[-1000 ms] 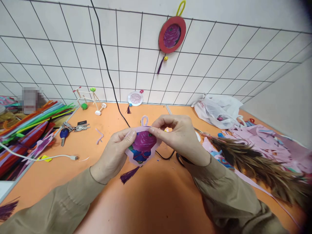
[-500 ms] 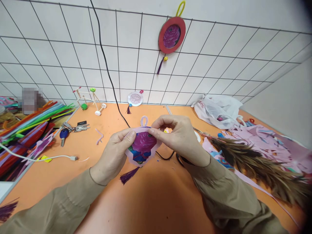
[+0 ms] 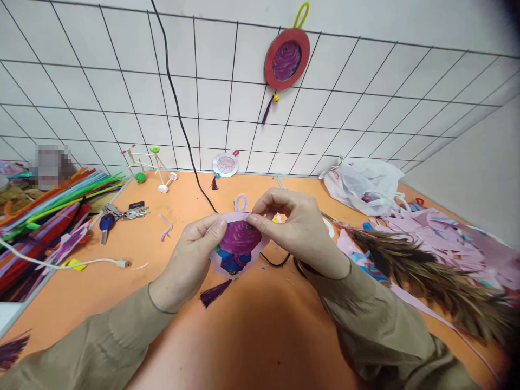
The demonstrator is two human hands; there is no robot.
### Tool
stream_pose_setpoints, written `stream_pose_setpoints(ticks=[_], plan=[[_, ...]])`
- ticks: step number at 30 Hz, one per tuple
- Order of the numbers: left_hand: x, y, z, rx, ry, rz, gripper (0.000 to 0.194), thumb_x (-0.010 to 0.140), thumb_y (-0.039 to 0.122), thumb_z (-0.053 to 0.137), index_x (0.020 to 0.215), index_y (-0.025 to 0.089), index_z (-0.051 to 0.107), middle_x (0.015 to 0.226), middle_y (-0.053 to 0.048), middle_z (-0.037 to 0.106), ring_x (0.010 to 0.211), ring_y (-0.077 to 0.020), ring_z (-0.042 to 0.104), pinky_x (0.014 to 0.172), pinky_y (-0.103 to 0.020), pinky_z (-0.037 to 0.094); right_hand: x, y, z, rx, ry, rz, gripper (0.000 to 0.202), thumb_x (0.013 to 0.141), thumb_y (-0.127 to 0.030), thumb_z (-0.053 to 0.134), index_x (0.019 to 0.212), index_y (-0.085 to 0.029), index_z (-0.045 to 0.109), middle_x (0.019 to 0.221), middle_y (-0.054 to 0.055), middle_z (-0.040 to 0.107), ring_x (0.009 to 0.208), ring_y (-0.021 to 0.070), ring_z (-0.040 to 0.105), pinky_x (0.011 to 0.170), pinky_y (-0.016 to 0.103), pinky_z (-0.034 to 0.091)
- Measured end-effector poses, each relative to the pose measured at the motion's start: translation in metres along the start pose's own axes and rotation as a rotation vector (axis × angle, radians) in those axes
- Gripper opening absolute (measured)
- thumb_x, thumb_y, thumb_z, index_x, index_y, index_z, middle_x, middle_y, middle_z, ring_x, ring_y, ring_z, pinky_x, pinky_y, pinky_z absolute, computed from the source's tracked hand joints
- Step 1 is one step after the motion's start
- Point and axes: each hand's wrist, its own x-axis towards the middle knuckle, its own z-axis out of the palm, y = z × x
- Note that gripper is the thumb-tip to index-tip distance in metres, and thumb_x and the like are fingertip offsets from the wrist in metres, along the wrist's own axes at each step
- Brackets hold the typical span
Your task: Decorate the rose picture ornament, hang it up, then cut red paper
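Observation:
Both hands hold a round pendant [image 3: 238,246] upright above the orange table. It has a pale pink rim around a purple and blue flower picture. A fuzzy lilac loop [image 3: 241,202] stands up from its top, and a dark purple tassel [image 3: 215,293] hangs below. My left hand [image 3: 195,254] grips the left edge, thumb on the front and fingers behind. At the upper right edge, my right hand [image 3: 290,225] pinches the rim between thumb and fingertips. The backs of the pendant and some fingertips are hidden.
Pipe cleaners [image 3: 52,222] and keys [image 3: 117,214] lie left; a stick model [image 3: 148,168] stands behind. A black cable [image 3: 179,119] drops to the table [image 3: 162,341]. Right are a plastic bag [image 3: 361,184], pink scraps [image 3: 442,238] and brown feathers [image 3: 430,276]. A red pendant [image 3: 286,58] hangs on the wall grid.
Almost nothing differs. The pendant has tilted very slightly between my hands, and both hands keep their grip in the same place.

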Motion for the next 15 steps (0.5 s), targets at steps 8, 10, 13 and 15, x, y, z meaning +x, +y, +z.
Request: stream_pose_setpoints(ticks=[8,10,13,15], plan=[[-0.0018,0.0004,-0.0006,0.074,-0.01,0.021,0.032,0.09,0.042,0.057,0.088,0.014,0.072,0.069,-0.004,0.067,0.059,-0.0132,0.056,0.06,-0.025,0.046,-0.0014,0.0035,0.0025,-0.023,-0.009,-0.02,0.007,0.073,-0.021,0.066,0.075,-0.017,0.062,0.071,0.001,0.066,0.062,0.0119,0.057,0.058,0.026,0.045],[-0.0018,0.0002,-0.0005,0.074,-0.007,0.011,0.032,0.089,0.043,0.058,0.092,0.014,0.072,0.069,-0.004,0.067,0.059,-0.0135,0.056,0.06,-0.026,0.046,-0.0021,0.0035,0.0037,-0.036,-0.014,-0.03,0.006,0.074,-0.021,0.066,0.073,-0.017,0.062,0.071,0.0,0.066,0.062,0.0113,0.056,0.057,0.026,0.043],[-0.0011,-0.0006,-0.0004,0.072,-0.016,0.011,0.033,0.089,0.043,0.058,0.095,0.015,0.073,0.072,-0.004,0.068,0.063,-0.0151,0.058,0.063,-0.027,0.047,-0.0028,0.0029,0.0053,-0.054,-0.011,-0.048,0.009,0.075,-0.023,0.065,0.07,-0.017,0.061,0.067,-0.001,0.064,0.059,0.0101,0.053,0.055,0.025,0.041],[-0.0009,-0.0009,-0.0001,0.07,-0.016,0.011,0.032,0.09,0.042,0.057,0.095,0.015,0.073,0.073,-0.005,0.07,0.066,-0.0163,0.06,0.065,-0.028,0.048,-0.0029,0.0022,0.0059,-0.064,-0.01,-0.05,0.011,0.075,-0.023,0.065,0.067,-0.017,0.06,0.063,-0.001,0.062,0.057,0.0097,0.051,0.055,0.025,0.04]])
